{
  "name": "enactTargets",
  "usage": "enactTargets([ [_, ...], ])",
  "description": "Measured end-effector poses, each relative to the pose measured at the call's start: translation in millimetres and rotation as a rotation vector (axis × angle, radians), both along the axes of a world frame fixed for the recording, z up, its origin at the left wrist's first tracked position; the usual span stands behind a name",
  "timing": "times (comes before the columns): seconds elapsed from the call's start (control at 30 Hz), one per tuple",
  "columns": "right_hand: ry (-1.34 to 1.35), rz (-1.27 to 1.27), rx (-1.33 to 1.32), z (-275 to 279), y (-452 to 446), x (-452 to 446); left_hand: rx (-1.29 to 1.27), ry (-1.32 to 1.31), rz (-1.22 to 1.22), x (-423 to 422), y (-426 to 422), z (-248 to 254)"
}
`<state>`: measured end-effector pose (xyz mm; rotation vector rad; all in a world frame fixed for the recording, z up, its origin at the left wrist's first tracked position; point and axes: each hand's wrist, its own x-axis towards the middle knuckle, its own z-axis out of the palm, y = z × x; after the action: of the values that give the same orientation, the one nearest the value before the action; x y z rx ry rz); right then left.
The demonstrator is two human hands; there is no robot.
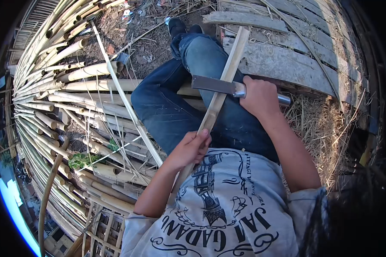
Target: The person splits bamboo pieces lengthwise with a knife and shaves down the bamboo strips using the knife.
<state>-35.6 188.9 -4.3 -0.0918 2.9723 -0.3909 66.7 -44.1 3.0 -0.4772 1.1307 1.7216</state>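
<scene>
Over blue-jean lap (158,107) | long flat pale bamboo strip (236,53) slants from grey printed tee (261,169) fwd & R | L hand (194,147) pinches it nr tee | R hand (260,96) wraps silver metal handle (284,100), just R of strip; flat dark blade (212,85) crosses above, touch unclear

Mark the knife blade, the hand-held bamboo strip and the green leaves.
Knife blade (213,85): head view, middle of its dark flat side.
Bamboo strip (217,103): head view, its pale face, near mid-length.
Green leaves (82,160): head view, middle of the clump.
</scene>
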Motion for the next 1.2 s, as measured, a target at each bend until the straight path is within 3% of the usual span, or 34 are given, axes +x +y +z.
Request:
enactTargets([
  [0.03,-0.015,0.092,0.03,3.3,-0.6,1.5,0.005,-0.002,-0.017,-15.8,6.9,-1.9],
  [0.13,-0.071,0.05,0.028,1.4,6.0,-5.4,0.093,0.039,-0.026,-53.5,27.3,-9.7],
  [0.33,-0.178,-0.085,0.026,-2.4,3.5,-18.8,0.02,0.048,-0.037,-63.1,37.1,-16.6],
  [0.73,-0.103,-0.128,0.056,-3.9,-7.2,-15.1,0.047,0.102,0.067,-28.3,19.6,-8.9],
  [1.2,-0.096,-0.216,0.052,-1.8,-12.1,-14.3,-0.011,0.031,0.011,28.1,-23.9,9.7],
])
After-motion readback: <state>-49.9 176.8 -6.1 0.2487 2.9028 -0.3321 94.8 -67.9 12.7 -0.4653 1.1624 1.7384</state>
